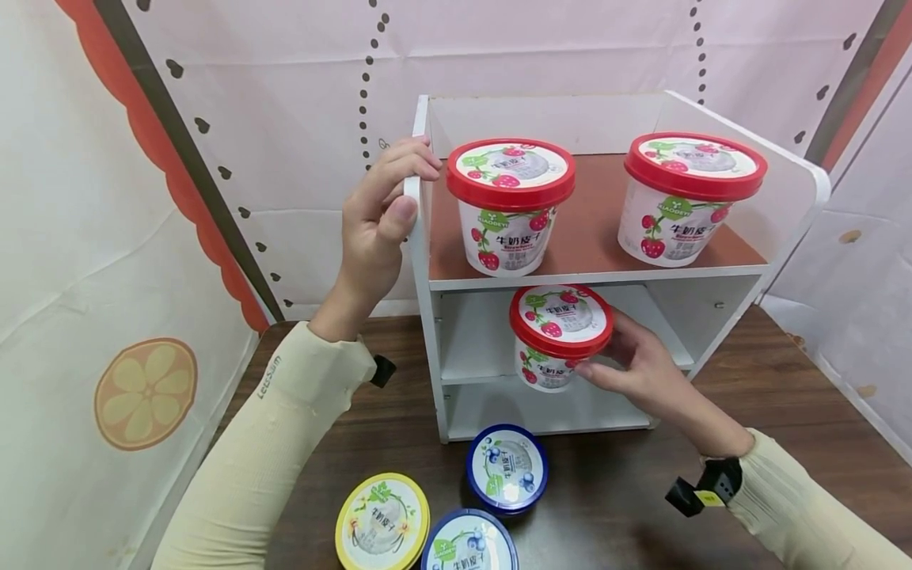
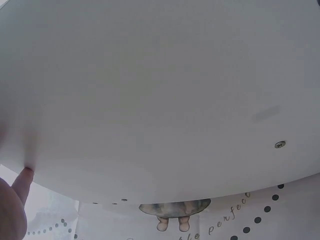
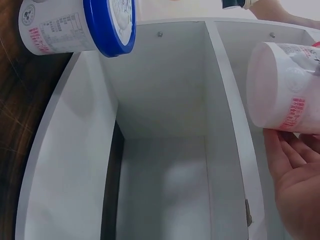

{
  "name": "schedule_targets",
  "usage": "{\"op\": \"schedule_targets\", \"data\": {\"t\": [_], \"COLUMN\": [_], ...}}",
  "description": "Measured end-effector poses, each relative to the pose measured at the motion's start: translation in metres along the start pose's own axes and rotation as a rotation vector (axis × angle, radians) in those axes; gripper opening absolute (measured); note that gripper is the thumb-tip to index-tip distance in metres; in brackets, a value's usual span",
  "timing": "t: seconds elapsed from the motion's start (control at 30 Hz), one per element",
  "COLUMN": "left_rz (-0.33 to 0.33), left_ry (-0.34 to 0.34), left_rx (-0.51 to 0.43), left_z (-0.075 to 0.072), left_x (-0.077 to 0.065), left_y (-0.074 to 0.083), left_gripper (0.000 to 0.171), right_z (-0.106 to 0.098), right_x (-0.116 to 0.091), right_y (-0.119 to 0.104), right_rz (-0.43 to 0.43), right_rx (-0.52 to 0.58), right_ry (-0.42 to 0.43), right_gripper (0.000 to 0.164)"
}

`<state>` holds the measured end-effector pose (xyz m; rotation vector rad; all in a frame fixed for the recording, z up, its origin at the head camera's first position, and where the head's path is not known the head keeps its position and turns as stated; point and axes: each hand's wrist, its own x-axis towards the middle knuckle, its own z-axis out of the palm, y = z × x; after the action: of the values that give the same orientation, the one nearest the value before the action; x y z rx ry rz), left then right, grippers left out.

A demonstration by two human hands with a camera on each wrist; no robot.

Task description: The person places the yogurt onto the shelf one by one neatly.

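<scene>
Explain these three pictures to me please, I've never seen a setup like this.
There's no machine here, just a person's two bare hands. The large picture comes from a camera worn on the head, looking forward and down; the other two come from one on each wrist. In the head view, the left hand grips the side edge of a white shelf unit, while the right hand holds a red-lidded tub at the opening below the top shelf. Two similar tubs stand on that shelf. On the dark table are two blue-lidded tubs and a yellow-lidded one.
</scene>
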<state>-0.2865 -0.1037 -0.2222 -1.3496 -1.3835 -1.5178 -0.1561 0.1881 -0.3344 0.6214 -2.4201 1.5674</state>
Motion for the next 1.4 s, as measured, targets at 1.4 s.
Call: {"op": "schedule_targets", "data": {"t": [1.4], "left_rz": [0.003], "left_ry": [-0.010], "left_rx": [0.001], "left_z": [0.000], "left_x": [0.001], "left_y": [0.000], "left_gripper": [0.049], "right_z": [0.012], "right_x": [0.029], "right_y": [-0.006], "right_rz": [0.039], "right_rx": [0.072], "right_ry": [-0.180], "right_gripper": [0.074]}}
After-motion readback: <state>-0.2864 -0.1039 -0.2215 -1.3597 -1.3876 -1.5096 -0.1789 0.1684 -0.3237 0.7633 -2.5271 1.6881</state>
